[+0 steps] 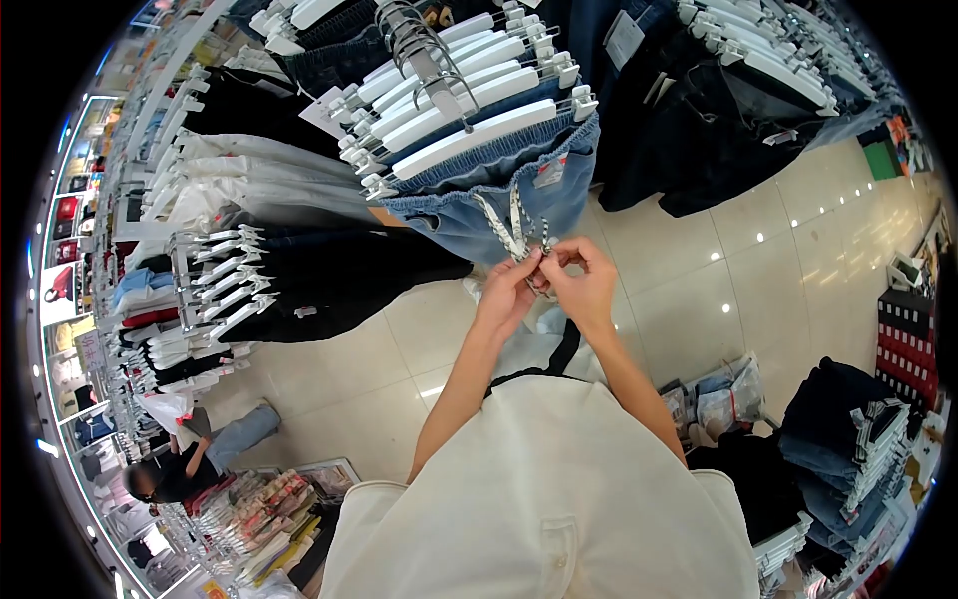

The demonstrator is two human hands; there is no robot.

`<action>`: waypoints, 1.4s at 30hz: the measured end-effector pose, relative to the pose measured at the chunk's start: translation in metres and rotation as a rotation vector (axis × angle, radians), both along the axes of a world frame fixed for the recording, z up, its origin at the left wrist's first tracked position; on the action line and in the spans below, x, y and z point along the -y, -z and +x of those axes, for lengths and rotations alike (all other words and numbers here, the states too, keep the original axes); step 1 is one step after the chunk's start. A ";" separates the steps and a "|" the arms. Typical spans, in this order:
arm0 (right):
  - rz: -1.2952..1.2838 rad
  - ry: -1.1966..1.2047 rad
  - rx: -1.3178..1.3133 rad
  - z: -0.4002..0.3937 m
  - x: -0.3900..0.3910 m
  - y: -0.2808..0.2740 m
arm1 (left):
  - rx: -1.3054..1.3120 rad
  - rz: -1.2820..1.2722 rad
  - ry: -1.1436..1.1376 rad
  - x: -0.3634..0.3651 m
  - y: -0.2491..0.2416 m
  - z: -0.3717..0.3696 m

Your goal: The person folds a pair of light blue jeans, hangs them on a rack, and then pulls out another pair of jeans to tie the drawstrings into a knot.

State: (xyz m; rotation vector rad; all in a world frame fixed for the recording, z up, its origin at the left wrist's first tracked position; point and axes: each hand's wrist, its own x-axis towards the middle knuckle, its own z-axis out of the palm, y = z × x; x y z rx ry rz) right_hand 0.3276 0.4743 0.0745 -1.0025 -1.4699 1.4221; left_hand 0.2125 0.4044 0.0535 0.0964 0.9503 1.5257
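Observation:
Blue denim trousers [469,222] with an elastic waist hang in front of me from a white clip hanger [479,138]. A black-and-white patterned drawstring [511,232] comes out of the waistband. My left hand [507,290] pinches the drawstring below the waistband. Right beside it, my right hand [582,283] has its thumb and forefinger closed on the drawstring too. Both hands nearly touch at the fingertips. The exact shape of the cord between the fingers is partly hidden.
More white hangers [454,75] crowd the metal rail behind. Black trousers [349,275] hang at left, dark jeans [699,140] at right. Folded jeans [823,429] and shoe boxes [903,344] stand at lower right. Another person [190,464] is at lower left beside a clothes rack.

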 end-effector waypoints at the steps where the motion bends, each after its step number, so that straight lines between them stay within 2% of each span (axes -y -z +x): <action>1: 0.000 0.000 -0.002 0.000 0.001 -0.001 | 0.168 0.039 0.020 0.000 0.000 0.000; 3: -0.400 -0.024 -0.255 0.000 -0.001 -0.001 | 0.227 0.005 0.011 -0.002 -0.002 0.001; 5: -0.376 -0.053 -0.275 0.003 -0.001 0.006 | 0.286 -0.026 -0.002 -0.002 -0.001 0.001; 7: -0.354 -0.083 -0.294 0.005 -0.003 0.015 | 0.209 -0.010 0.006 0.000 0.001 0.000; 8: -0.266 -0.097 -0.226 0.007 -0.004 0.019 | 0.208 -0.008 0.005 0.001 0.002 -0.001; 10: -0.175 -0.111 -0.159 0.008 -0.005 0.016 | -0.084 -0.072 -0.033 0.002 -0.005 -0.002; 11: -0.090 -0.112 -0.059 0.010 -0.005 0.013 | -0.085 -0.070 -0.034 0.001 -0.006 -0.002; 13: -0.002 -0.114 0.040 0.013 -0.006 0.004 | -0.338 -0.098 -0.073 -0.001 -0.006 0.000; 18: 0.288 -0.108 0.239 0.016 -0.011 -0.001 | -0.496 -0.141 -0.075 -0.002 -0.011 0.005; 22: 0.380 -0.129 0.274 0.017 -0.013 0.000 | -0.593 -0.138 -0.019 -0.001 -0.009 0.003; 31: 0.498 -0.166 0.272 0.017 -0.017 -0.003 | -0.577 -0.146 -0.017 0.002 -0.005 0.003; 40: 0.303 -0.045 0.263 0.011 0.001 0.010 | -0.510 -0.127 -0.069 0.003 -0.001 0.011; 42: 0.154 -0.014 0.209 0.010 0.003 0.013 | -0.468 -0.129 -0.050 0.003 0.001 0.010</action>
